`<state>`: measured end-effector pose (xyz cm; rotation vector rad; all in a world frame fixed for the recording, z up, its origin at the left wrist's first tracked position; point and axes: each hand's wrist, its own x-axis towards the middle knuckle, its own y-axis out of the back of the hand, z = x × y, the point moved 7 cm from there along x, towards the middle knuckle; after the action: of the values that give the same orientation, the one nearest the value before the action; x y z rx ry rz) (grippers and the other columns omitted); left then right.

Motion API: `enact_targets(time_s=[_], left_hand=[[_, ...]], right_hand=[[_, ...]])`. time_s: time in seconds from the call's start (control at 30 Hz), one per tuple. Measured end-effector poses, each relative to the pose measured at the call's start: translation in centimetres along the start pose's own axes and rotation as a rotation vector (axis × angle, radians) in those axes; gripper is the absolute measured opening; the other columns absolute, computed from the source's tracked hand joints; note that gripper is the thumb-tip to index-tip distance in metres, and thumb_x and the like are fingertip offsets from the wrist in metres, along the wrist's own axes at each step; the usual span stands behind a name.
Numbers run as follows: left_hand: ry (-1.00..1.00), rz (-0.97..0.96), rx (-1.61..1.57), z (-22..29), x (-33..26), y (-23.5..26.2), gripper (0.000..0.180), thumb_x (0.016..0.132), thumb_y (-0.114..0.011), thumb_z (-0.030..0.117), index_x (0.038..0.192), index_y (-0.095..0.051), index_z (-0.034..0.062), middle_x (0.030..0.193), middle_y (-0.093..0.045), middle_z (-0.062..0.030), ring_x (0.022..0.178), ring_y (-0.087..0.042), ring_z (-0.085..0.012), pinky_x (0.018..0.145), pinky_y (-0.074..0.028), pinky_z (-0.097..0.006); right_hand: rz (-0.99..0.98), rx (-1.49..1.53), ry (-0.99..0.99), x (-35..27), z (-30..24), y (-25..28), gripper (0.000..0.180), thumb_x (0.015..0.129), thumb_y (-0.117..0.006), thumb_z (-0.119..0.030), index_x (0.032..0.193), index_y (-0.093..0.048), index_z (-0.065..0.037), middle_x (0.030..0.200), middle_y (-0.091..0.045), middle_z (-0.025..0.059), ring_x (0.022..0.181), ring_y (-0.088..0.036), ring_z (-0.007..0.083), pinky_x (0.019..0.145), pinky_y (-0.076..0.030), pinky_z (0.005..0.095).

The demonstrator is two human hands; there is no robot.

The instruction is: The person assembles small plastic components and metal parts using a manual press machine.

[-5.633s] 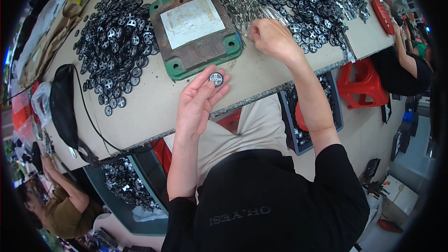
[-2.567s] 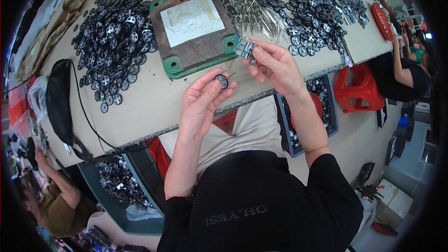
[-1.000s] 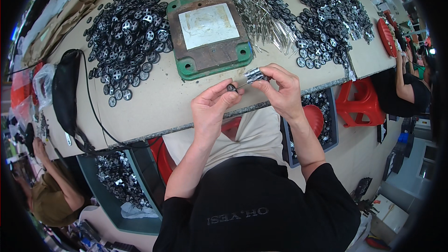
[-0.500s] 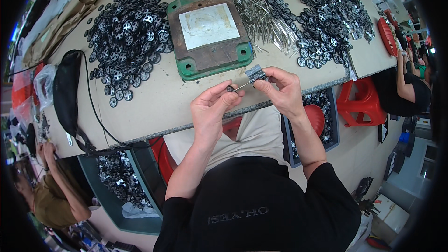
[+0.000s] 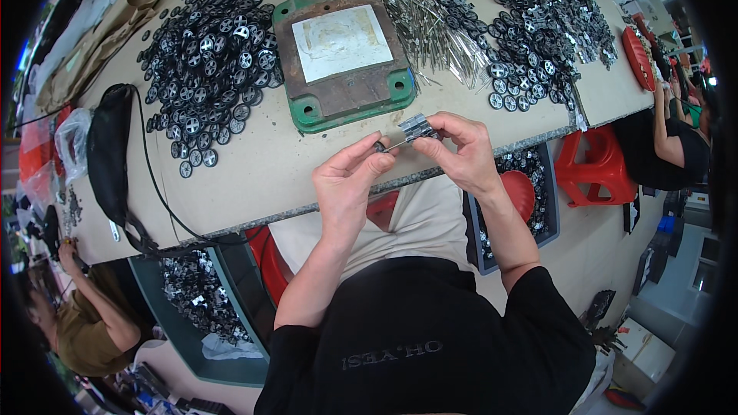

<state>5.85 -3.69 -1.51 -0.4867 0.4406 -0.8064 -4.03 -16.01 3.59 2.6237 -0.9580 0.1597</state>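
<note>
Between the thumb and fingers of my left hand [image 5: 350,180] is a small black wheel [image 5: 380,147] with a thin metal rod [image 5: 395,144] running out of it to the right. My right hand [image 5: 463,152] pinches a small grey and black plastic part [image 5: 417,127], and the rod's far end meets its lower left side. How deep the rod sits in that part is hidden. Both hands are above the table's near edge, just in front of the green press base [image 5: 350,107].
Loose wheels [image 5: 207,69] are heaped on the table's left. Metal rods [image 5: 430,34] and grey plastic parts [image 5: 550,11] lie right of the press. Below the edge are a green bin [image 5: 204,303], a grey bin [image 5: 547,207] and a red stool [image 5: 590,169]. Co-workers sit at both sides.
The grey part has tilted and shifted slightly down in my right hand, closer to the wheel, so less rod shows. My left hand has barely moved. The left co-worker's arm has moved.
</note>
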Motion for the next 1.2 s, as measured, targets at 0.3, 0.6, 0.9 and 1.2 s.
enact_targets(time_s=[0.3, 0.6, 0.9, 1.2], left_hand=[[-0.069, -0.021, 0.113, 0.7, -0.3, -0.5, 0.031, 0.078, -0.064, -0.004, 0.107, -0.058, -0.0064, 0.095, -0.065, -0.0142, 0.085, -0.063, -0.0155, 0.080, -0.050, -0.027], [-0.071, -0.037, 0.109, 0.3, -0.2, -0.5, 0.027, 0.080, -0.062, 0.001, 0.106, -0.058, -0.0044, 0.096, -0.064, -0.0178, 0.085, -0.064, -0.0238, 0.074, -0.054, -0.030], [0.129, -0.077, -0.040, -0.9, 0.1, -0.5, 0.024, 0.085, -0.057, 0.005, 0.107, -0.057, -0.0052, 0.096, -0.063, -0.0169, 0.087, -0.064, -0.0270, 0.077, -0.056, -0.031], [0.238, -0.143, -0.111, -1.5, 0.0, -1.1, 0.026, 0.087, -0.056, 0.010, 0.108, -0.056, -0.0056, 0.095, -0.063, -0.0160, 0.088, -0.064, -0.0258, 0.077, -0.056, -0.030]], right_hand=[[-0.033, 0.457, -0.373, -1.0, 2.9, -0.7, 0.016, 0.079, -0.065, -0.004, 0.092, -0.062, 0.003, 0.079, -0.063, 0.0032, 0.069, -0.055, 0.0070, 0.062, -0.044, 0.0210], [0.039, 0.270, -0.212, -1.2, 1.9, -0.4, 0.014, 0.079, -0.063, -0.003, 0.091, -0.061, 0.004, 0.082, -0.063, 0.0050, 0.074, -0.057, 0.0075, 0.065, -0.046, 0.0211], [-0.018, -0.197, 0.194, -0.5, -1.4, 0.4, 0.016, 0.074, -0.066, -0.002, 0.089, -0.062, 0.003, 0.076, -0.061, 0.0065, 0.062, -0.054, 0.0116, 0.056, -0.043, 0.0230], [-0.100, 0.306, -0.433, -0.5, 0.6, 0.0, 0.011, 0.079, -0.065, -0.007, 0.084, -0.063, 0.002, 0.075, -0.063, 0.0059, 0.060, -0.052, 0.0073, 0.053, -0.041, 0.0215]])
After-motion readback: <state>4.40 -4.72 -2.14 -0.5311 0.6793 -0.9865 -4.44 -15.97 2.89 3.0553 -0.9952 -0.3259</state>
